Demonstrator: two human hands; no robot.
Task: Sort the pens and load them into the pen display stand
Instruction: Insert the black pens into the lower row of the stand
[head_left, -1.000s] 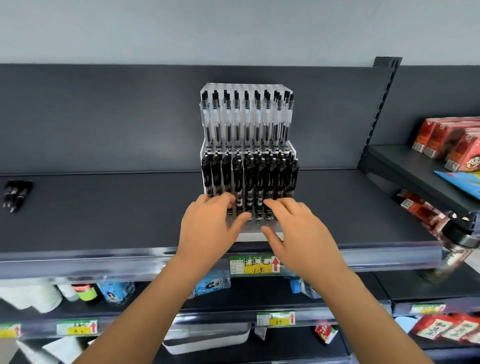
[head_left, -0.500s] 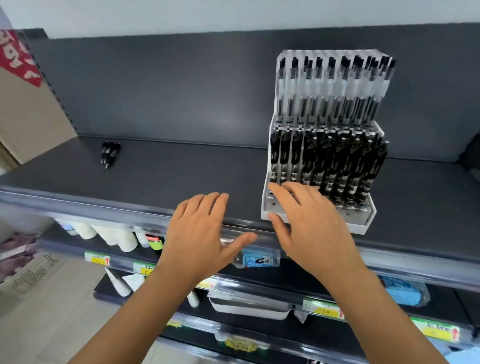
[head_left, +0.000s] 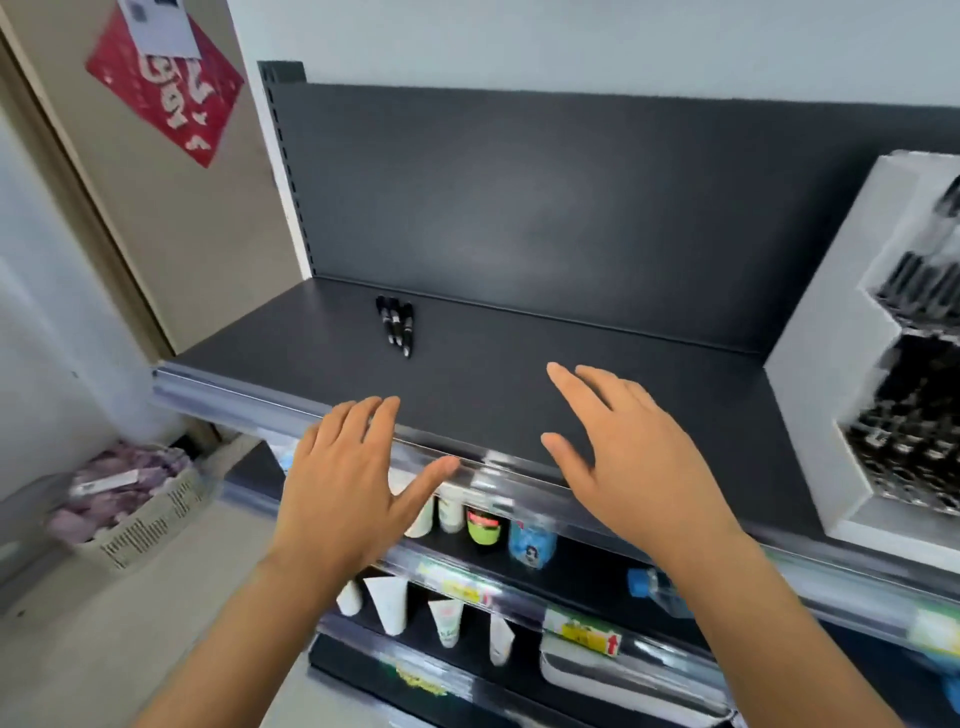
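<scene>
While both hands had been working the front row of the stand (head_left: 831, 374) a second earlier, they were now off it and the view had swung left. Half a second back, the right one was touching the stand's base, and that contact was gone too.

The left hand (head_left: 348, 483) hovered over the near edge of the shelf (head_left: 493, 395) with its fingers (head_left: 382, 415) straight and a little spread, holding nothing. The right hand (head_left: 639, 467) was the same: flat, splayed and empty, above the shelf and well apart from the stand.

The stand sat at the far right of the shelf, cut by the frame edge and blurred. Rows of dark pens showed in it, but I couldn't read the count. Three loose pens (head_left: 396, 325) lay side by side at the far left of the shelf, near the back panel, untouched.

My read: tidying of the loaded rows looked done, and both hands were heading for the last loose pens. The next step was likely a pick-up of those three, with the left hand closest. Risk: they lay packed together, so a pinch on one could roll the others.
</scene>
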